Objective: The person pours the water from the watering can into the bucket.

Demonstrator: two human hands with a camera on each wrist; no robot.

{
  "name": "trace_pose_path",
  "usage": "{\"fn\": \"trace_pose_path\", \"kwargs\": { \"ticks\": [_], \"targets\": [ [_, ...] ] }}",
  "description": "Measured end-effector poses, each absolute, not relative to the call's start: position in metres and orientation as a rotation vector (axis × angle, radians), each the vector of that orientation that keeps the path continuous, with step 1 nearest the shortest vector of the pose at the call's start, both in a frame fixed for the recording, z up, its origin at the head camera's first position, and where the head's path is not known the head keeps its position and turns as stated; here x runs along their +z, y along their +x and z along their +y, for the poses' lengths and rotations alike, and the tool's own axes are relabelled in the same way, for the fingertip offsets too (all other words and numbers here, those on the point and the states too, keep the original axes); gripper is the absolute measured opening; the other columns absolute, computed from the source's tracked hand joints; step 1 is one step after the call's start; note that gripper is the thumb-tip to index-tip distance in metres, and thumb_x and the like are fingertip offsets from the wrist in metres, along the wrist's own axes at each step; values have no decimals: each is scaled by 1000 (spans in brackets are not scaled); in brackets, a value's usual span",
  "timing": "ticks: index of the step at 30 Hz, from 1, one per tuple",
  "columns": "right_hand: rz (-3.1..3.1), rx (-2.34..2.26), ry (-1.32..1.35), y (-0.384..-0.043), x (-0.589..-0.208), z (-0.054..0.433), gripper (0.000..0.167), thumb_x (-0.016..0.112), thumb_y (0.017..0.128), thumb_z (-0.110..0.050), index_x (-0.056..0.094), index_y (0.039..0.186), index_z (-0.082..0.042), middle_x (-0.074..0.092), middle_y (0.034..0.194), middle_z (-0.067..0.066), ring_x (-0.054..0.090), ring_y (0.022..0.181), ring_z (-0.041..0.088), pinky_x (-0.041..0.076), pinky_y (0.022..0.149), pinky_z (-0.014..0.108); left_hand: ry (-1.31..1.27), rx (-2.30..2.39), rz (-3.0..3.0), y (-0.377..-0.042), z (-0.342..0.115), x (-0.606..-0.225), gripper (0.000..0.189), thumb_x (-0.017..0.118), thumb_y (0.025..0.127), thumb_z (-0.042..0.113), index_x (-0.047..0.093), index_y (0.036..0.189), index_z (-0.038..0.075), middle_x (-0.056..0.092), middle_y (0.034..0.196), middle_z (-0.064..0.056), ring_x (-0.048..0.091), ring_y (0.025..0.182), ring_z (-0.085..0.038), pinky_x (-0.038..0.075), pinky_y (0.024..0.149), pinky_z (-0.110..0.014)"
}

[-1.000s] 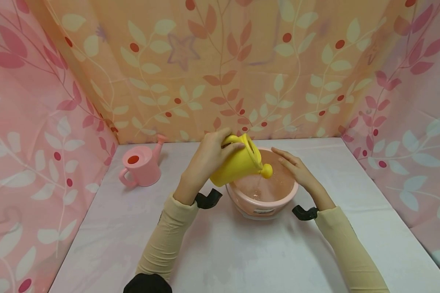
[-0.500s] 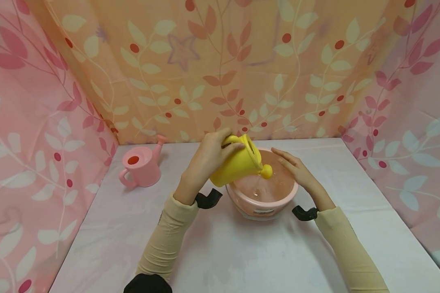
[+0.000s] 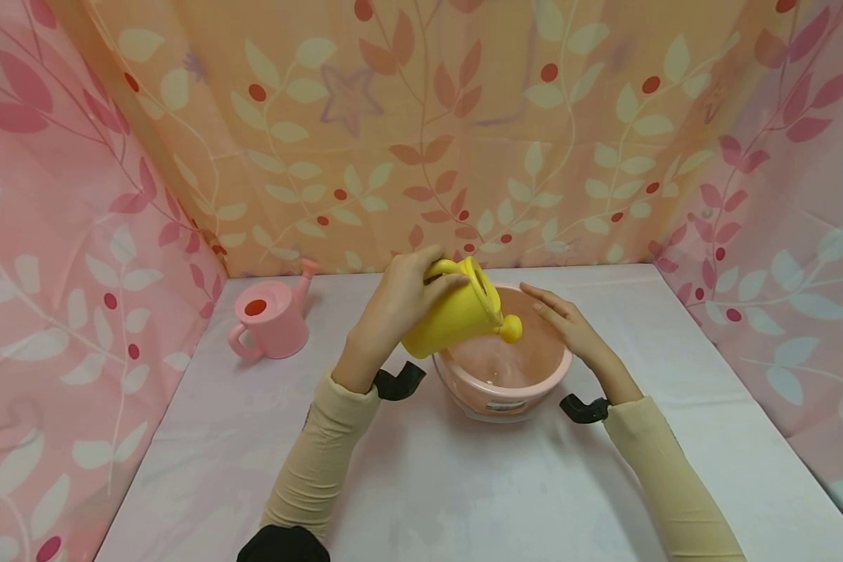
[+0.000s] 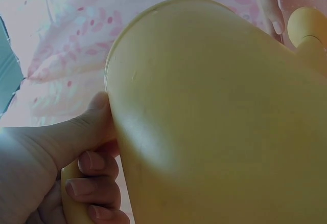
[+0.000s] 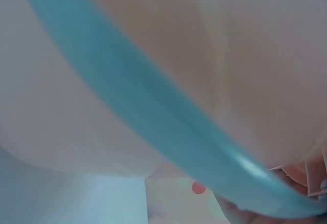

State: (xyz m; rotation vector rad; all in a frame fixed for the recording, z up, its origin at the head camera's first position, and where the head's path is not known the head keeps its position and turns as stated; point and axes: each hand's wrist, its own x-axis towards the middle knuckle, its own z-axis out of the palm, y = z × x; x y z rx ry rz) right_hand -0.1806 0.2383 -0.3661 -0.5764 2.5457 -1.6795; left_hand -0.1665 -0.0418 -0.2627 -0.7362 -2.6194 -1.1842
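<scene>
My left hand grips the handle of a yellow watering can and holds it tilted, its spout over a pink bowl in the middle of the table. In the left wrist view the can's yellow body fills the frame, with my fingers curled round the handle. My right hand lies with straight fingers against the bowl's right rim. The right wrist view shows only the bowl's blurred wall up close.
A pink watering can stands at the back left of the white table. Floral curtains close in the left, back and right sides. Black wrist mounts sit on both sleeves beside the bowl.
A thin stream of water fell from the spout into the bowl in the earlier frames; now no stream shows. Hands, can and bowl keep their places.
</scene>
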Motion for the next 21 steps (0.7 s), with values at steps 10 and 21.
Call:
{"fn": "trace_pose_path", "kwargs": {
  "ticks": [10,21],
  "targets": [
    [2545,-1662,-550,-180,-366,239,41,36,99,-6,34,139,5,31,145,22,20,138,36,16,109,55,-738,-1187,-2620,-166,-42,-262,23,65,86,32,55,87,11,48,69,-2,47,65,-17,39,59,-25],
    [2547,-1665,-555,-181,-367,239,41,36,99,-7,34,139,5,32,145,22,20,138,36,16,109,55,-730,-1196,-2625,-167,-42,-262,23,65,86,32,54,86,12,47,68,-3,46,65,-17,39,59,-25]
  ]
}}
